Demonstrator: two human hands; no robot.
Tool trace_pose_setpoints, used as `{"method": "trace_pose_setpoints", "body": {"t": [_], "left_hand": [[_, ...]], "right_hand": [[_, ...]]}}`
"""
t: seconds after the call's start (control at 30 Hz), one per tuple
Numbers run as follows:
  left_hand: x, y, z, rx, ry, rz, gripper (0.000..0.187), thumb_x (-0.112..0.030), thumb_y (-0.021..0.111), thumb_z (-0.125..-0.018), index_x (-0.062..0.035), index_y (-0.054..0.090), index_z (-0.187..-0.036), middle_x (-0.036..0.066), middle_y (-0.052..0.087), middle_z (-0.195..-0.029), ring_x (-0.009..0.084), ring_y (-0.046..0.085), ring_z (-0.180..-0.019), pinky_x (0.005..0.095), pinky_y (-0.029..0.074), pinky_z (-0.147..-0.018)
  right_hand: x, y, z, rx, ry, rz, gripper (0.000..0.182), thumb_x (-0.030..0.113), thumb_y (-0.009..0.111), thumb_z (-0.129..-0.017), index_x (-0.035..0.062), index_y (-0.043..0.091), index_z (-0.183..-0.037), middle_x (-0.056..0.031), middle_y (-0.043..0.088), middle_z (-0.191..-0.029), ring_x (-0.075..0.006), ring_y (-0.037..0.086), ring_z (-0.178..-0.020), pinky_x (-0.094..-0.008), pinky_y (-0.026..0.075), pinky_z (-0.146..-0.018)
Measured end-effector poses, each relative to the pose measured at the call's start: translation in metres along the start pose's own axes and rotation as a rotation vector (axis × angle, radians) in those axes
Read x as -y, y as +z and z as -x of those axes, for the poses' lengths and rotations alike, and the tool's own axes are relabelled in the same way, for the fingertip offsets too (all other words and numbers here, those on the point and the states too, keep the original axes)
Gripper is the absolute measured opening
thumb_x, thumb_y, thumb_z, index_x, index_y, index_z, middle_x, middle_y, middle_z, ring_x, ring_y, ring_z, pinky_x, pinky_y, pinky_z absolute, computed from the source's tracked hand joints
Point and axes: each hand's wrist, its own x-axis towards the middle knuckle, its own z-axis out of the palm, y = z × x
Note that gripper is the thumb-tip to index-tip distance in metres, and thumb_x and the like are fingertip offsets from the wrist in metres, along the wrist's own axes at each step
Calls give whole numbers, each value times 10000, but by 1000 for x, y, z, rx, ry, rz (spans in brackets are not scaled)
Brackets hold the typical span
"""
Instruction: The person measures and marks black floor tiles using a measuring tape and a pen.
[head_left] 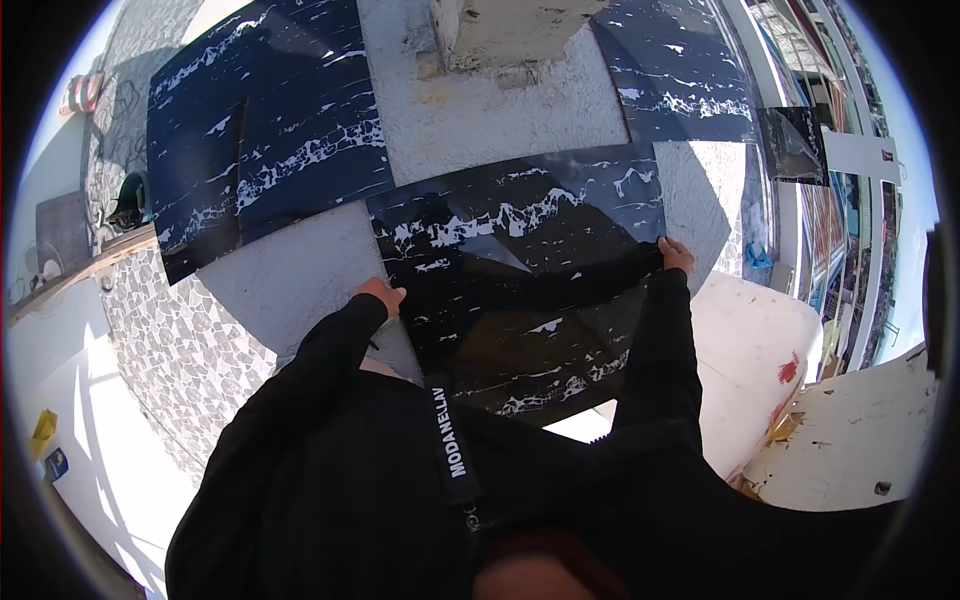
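Observation:
A glossy black marble-patterned panel (520, 290) with white veins lies in front of me, its near end reaching my body. At its left edge, my left hand (383, 296) is closed, with the thumb towards the panel. My right hand (677, 255) grips the opposite edge, and its fingers curl partly out of sight under the rim. The far edge of this panel meets or slightly overlaps two similar panels: one at the far left (300, 110) and one at the far right (680, 80). What the fingertips press on underneath is hidden.
A rough whitish slab (470, 120) shows between the panels, with a worn pale block (510, 35) standing on it. To the right is a white surface with red stains (750, 340). Stone-patterned floor (170, 340) lies at left, with a yellow object (43, 433) farther out.

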Motion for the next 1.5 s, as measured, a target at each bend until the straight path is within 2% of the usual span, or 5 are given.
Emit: {"method": "trace_pose_setpoints", "body": {"t": [0.2, 0.5, 0.87, 0.93, 1.5], "left_hand": [[10, -1, -17, 17, 183, -22, 474, -332, 599, -825, 74, 635, -584, 189, 662, -699, 309, 641, -733, 382, 480, -725], [3, -9, 14, -49, 215, -84, 381, -385, 562, -833, -80, 712, -660, 161, 663, -722, 300, 630, -758, 377, 461, -782], [14, -18, 20, 34, 318, -167, 425, -443, 540, -831, -81, 707, -683, 142, 677, -789, 288, 638, -797, 358, 469, -782], [10, -12, 15, 28, 324, -184, 427, -444, 534, -834, -84, 713, -689, 150, 677, -796, 295, 638, -804, 363, 469, -792], [11, -4, -4, 96, 279, -138, 386, -345, 561, -850, -43, 719, -667, 144, 672, -719, 265, 620, -734, 372, 467, -730]], "right_hand": [[-20, 9, -11, -127, -143, 228, 297, 303, 722, -702, 64, 725, -878, -127, 693, -794, -276, 669, -779, -347, 507, -764], [39, 57, 119, -57, -228, 466, 535, 239, 579, -830, 94, 421, -1320, -144, 362, -1407, -297, 318, -1314, -495, 257, -1054], [-3, 3, 79, -341, 63, 436, 574, 330, 684, -745, 57, 516, -1221, -159, 520, -1254, -319, 479, -1177, -430, 381, -967], [-12, -17, 56, -67, 99, 462, 495, 311, 720, -716, 19, 602, -1097, -171, 608, -1118, -321, 564, -1067, -416, 427, -905], [-39, -14, 33, -152, -80, 289, 407, 290, 748, -688, 67, 681, -1022, -183, 574, -1049, -357, 515, -1061, -415, 419, -931]]}}
